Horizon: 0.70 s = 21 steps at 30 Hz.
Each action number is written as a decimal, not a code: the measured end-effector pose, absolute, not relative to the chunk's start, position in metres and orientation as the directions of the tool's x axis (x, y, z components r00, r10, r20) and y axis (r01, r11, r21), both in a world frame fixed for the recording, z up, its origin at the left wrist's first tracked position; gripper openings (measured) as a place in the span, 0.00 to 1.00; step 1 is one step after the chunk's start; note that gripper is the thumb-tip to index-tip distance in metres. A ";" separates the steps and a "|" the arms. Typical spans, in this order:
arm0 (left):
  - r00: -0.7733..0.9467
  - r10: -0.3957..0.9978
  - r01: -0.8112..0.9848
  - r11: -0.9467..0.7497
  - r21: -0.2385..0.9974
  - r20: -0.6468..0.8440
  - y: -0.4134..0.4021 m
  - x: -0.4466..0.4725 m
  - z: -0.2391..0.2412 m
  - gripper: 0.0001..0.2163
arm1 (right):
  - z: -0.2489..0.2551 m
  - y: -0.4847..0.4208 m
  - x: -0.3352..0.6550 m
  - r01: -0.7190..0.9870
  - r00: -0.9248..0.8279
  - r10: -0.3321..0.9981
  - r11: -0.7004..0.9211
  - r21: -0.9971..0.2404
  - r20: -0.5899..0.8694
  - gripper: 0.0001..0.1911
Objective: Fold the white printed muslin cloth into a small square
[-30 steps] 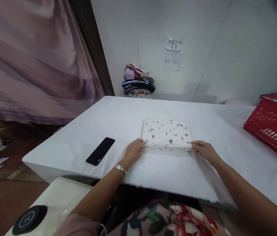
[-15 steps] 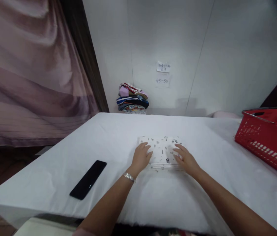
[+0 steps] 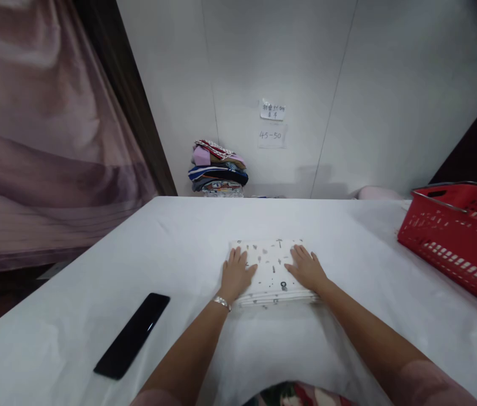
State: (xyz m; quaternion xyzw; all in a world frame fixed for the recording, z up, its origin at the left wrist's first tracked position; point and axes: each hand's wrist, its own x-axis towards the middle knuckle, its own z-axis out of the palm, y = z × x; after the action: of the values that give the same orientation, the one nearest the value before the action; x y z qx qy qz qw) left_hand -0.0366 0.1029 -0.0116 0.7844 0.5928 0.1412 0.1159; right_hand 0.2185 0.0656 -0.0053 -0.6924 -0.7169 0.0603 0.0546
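Observation:
A white cloth with small dark prints (image 3: 270,270) lies folded into a flat rectangle in the middle of the table, its layered edge towards me. My left hand (image 3: 237,275) rests flat on the cloth's left side, fingers spread and pointing away from me. On the right side of the cloth lies my right hand (image 3: 305,267), palm down, with its fingers apart and the thumb turned inward. Both hands press on the top layer without gripping it. A silver bracelet (image 3: 221,303) circles my left wrist.
A black phone (image 3: 132,335) lies on the white-covered table (image 3: 171,248) at the left. The red basket (image 3: 454,237) stands at the right edge. Behind the table is a stack of folded clothes (image 3: 218,172), beside paper signs (image 3: 272,135) on the wall. A pink curtain (image 3: 48,135) hangs at left.
My hands have flattened onto the cloth and spread slightly outward, with the fingers straighter. The view has shifted a little, so the phone appears lower and further left.

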 end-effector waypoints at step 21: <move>0.249 0.959 0.888 -0.282 0.364 0.136 0.146 -0.020 -0.011 0.27 | -0.012 0.114 0.218 0.971 -0.060 0.992 0.083 -0.223 0.108 0.36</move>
State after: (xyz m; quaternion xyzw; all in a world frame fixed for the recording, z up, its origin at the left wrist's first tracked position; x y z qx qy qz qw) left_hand -0.0203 0.1459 -0.0106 0.7831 0.5894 0.1669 0.1068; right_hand 0.2178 0.1145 -0.0117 -0.6755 -0.7267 0.0453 0.1165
